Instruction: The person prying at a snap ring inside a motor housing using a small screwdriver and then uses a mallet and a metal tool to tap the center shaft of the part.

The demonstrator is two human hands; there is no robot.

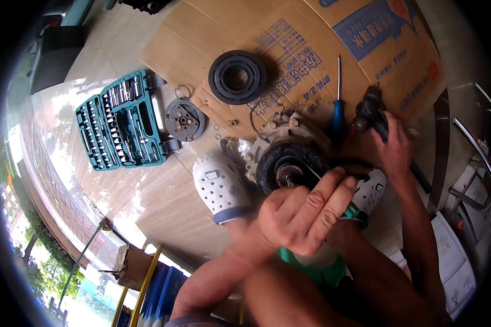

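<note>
My left hand (311,212) is closed around a green-handled screwdriver (353,210). Its thin shaft points at the black ring-shaped coil (270,169) on the front of a metal compressor (267,144); whether the tip touches is unclear. The compressor stands between my feet, its round shaft end just beyond my left knuckles. To the right, my right hand (395,144) grips a dark hammer (370,108), head raised near the cardboard. A blue-handled screwdriver (337,117) lies between the hammer and the compressor.
A flattened cardboard sheet (196,41) bears a black grooved pulley (237,77). Left of it are a round clutch plate (184,120), a metal ring (183,91) and an open teal socket set (120,122). White clogs (219,182) flank the compressor; metal tube legs (477,158) stand right.
</note>
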